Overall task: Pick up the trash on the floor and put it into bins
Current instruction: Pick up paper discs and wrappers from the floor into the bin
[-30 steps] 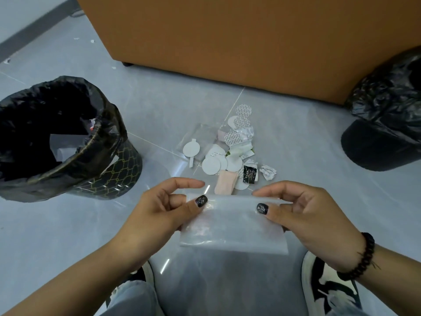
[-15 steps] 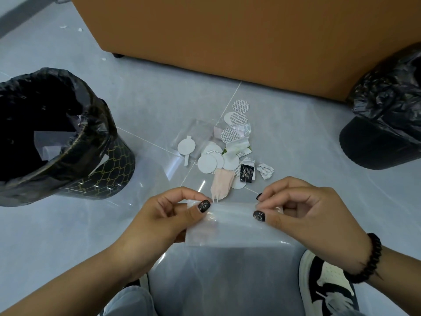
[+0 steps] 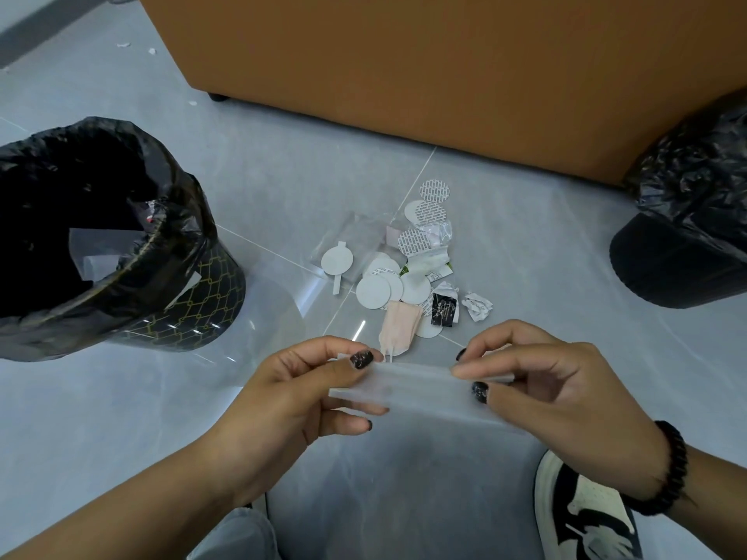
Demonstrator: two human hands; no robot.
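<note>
A translucent white plastic bag (image 3: pixel 420 388) stretches between my two hands just above the floor, folded over into a narrow strip. My left hand (image 3: pixel 299 394) pinches its left end and my right hand (image 3: pixel 553 381) pinches its right end. Beyond the bag a trash pile (image 3: pixel 404 272) lies on the grey floor: white paper discs, printed seals, a clear wrapper, a pink sachet, a black packet, a crumpled scrap. A black-lined bin (image 3: pixel 121 252) with a gold lattice pattern stands at the left, holding some paper. A second black-lined bin (image 3: pixel 683 236) stands at the right edge.
A large orange-brown cabinet (image 3: pixel 444 66) fills the back, close behind the pile. My black-and-white shoe (image 3: pixel 586 515) rests at the lower right, and a grey trouser knee (image 3: pixel 238 535) shows at the bottom. Small white scraps (image 3: pixel 137 48) lie on the floor at far left.
Both hands have folded the flat bag over on itself, so it now shows as a narrower strip. The hands stay at its two ends. The pile and bins lie as before.
</note>
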